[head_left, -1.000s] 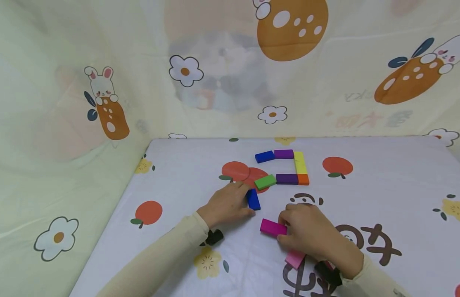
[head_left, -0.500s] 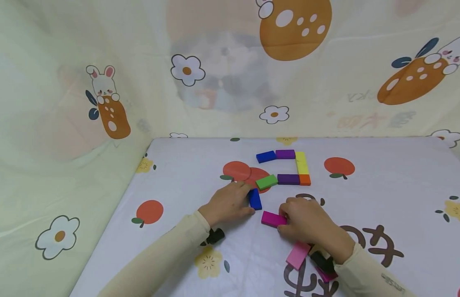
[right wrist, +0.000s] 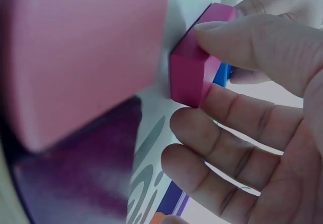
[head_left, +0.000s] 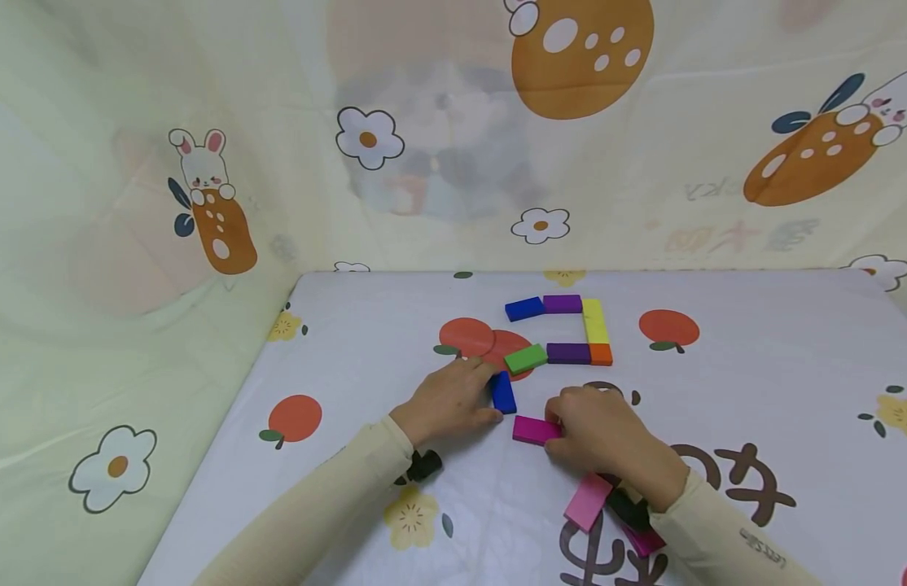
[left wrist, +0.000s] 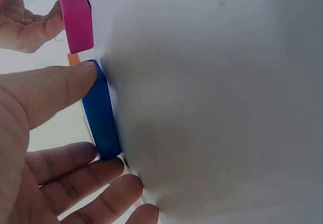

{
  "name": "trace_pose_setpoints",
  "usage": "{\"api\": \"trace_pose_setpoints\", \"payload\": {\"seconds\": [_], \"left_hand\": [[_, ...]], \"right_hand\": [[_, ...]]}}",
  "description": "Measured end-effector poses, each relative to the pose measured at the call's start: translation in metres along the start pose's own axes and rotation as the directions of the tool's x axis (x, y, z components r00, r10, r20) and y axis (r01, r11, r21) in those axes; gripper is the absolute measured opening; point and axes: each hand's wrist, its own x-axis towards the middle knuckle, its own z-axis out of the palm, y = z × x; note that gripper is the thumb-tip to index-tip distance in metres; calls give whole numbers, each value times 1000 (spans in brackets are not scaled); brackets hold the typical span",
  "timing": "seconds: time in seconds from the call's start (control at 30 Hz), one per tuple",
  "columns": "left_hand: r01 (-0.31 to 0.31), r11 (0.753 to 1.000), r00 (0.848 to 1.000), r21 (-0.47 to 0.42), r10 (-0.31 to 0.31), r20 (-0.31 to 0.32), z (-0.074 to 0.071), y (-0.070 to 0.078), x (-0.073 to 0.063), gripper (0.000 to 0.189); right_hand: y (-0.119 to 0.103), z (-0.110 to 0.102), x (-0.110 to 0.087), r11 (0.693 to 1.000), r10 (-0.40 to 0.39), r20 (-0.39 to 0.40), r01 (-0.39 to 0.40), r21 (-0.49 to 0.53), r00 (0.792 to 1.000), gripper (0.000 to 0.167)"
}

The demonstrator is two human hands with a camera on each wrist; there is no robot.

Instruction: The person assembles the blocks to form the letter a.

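My left hand (head_left: 453,399) holds a blue block (head_left: 503,393) by its ends on the cloth. In the left wrist view the thumb presses one end of that block and a finger touches the other. Just nearer to me, my right hand (head_left: 607,435) pinches a magenta block (head_left: 532,430) between thumb and fingers. Its free end points at the near end of the blue block, with a small gap between them. A green block (head_left: 526,359) lies slanted just beyond the blue one, followed by a dark purple block (head_left: 568,353) and an orange block (head_left: 602,354).
Yellow blocks (head_left: 595,322), a purple block (head_left: 563,303) and another blue block (head_left: 524,309) continue the line at the back. Under my right wrist lie a pink block (head_left: 589,502) and a second magenta block (head_left: 644,540). A patterned cloth wall (head_left: 424,228) rises behind the table.
My right hand has slid the magenta block away from me, up towards the blue block's near end. More of the blocks under the right wrist shows. The left hand stays on the blue block.
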Motion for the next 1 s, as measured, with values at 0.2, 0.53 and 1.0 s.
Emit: {"api": "trace_pose_setpoints", "payload": {"seconds": [0.2,0.53,1.0], "left_hand": [[-10,1000,1000,-5,10,-9,2,-2,0,64],[-24,1000,1000,-15,24,-20,2,1,0,65],[-32,999,999,-4,32,-32,3,1,1,64]], "right_hand": [[-1,-2,1,1000,20,13,-20,6,1000,23],[2,0,3,999,37,17,-37,11,999,21],[5,0,4,998,47,25,-48,32,999,22]]}}
